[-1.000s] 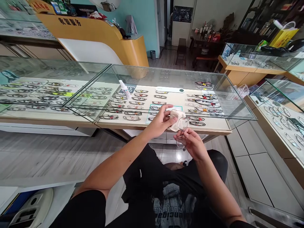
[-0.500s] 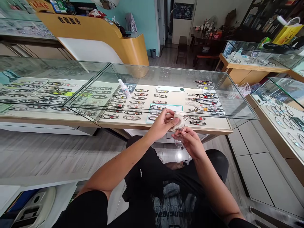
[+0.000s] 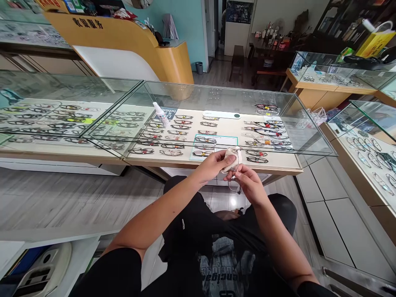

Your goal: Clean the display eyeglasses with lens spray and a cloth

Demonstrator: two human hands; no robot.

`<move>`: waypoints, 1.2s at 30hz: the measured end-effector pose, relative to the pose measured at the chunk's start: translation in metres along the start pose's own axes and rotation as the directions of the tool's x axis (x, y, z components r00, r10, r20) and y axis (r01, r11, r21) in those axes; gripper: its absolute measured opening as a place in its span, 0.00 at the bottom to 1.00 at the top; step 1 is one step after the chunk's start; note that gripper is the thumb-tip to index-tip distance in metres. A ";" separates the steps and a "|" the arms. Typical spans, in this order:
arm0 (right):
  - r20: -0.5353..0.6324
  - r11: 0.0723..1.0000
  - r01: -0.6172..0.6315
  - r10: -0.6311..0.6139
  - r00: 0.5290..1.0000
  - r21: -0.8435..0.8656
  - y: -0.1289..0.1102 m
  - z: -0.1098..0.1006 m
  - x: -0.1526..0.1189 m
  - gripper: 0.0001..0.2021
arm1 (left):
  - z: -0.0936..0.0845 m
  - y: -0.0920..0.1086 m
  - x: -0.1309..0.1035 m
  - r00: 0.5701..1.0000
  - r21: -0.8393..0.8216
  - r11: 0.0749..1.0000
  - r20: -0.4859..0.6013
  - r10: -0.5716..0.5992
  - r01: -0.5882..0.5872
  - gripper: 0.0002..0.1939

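My left hand [image 3: 215, 166] is closed on a small white cloth [image 3: 232, 160], its thumb pressed on the cloth's face. The cloth lies against the upper part of a pair of thin-framed glasses [image 3: 234, 185]. My right hand [image 3: 246, 180] pinches the glasses by the frame, just below and right of the cloth, and one lens hangs beneath the fingers. Both hands are close together at the front edge of the glass display case [image 3: 213, 165]. Part of the frame is hidden by the cloth and fingers.
Many eyeglasses lie in rows inside the case. A white spray bottle [image 3: 161, 114] stands on the glass top at the left. More display cases [image 3: 371, 152] are on the right. Behind are a yellow counter [image 3: 123, 37] and a dark bench [image 3: 237, 60].
My left hand and the cloth have shifted slightly down and left, and the cloth looks more folded over the frame. The glasses have tilted a little in my right hand.
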State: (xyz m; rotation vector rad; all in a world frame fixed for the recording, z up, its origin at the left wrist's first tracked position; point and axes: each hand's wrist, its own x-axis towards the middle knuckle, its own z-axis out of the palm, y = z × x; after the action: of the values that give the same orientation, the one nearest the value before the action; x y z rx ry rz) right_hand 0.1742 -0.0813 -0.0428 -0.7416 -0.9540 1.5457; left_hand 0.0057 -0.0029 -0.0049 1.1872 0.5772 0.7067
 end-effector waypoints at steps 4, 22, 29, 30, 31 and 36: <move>-0.004 0.998 -0.051 0.052 0.999 0.027 -0.001 0.000 0.001 0.14 | -0.001 -0.003 -0.002 0.998 0.009 0.999 0.047 -0.032 0.032 0.26; -0.026 0.981 -0.127 0.132 0.991 0.148 -0.001 0.001 0.000 0.16 | 0.007 -0.003 -0.010 0.999 -0.107 0.994 0.038 -0.021 0.025 0.21; -0.024 0.977 -0.142 0.147 0.989 0.162 -0.001 0.000 -0.001 0.17 | 0.004 0.003 -0.011 0.998 -0.049 0.998 0.063 -0.032 0.035 0.21; -0.024 0.977 -0.142 0.147 0.989 0.161 -0.001 0.001 -0.001 0.17 | 0.003 0.003 -0.011 0.997 -0.035 0.999 0.071 -0.037 0.040 0.21; -0.024 0.977 -0.143 0.148 0.989 0.158 -0.001 0.001 -0.002 0.17 | 0.002 0.004 -0.011 0.996 -0.024 0.999 0.079 -0.041 0.043 0.22; -0.014 0.980 -0.151 0.154 0.988 0.133 -0.002 0.005 -0.002 0.16 | 0.003 0.004 -0.012 0.998 0.006 0.999 0.049 -0.032 0.032 0.26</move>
State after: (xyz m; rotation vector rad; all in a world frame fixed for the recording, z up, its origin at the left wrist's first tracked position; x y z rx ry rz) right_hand 0.1715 -0.0842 -0.0387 -0.7515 -0.7836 1.7119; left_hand -0.0005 -0.0131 0.0000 1.1942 0.5562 0.6479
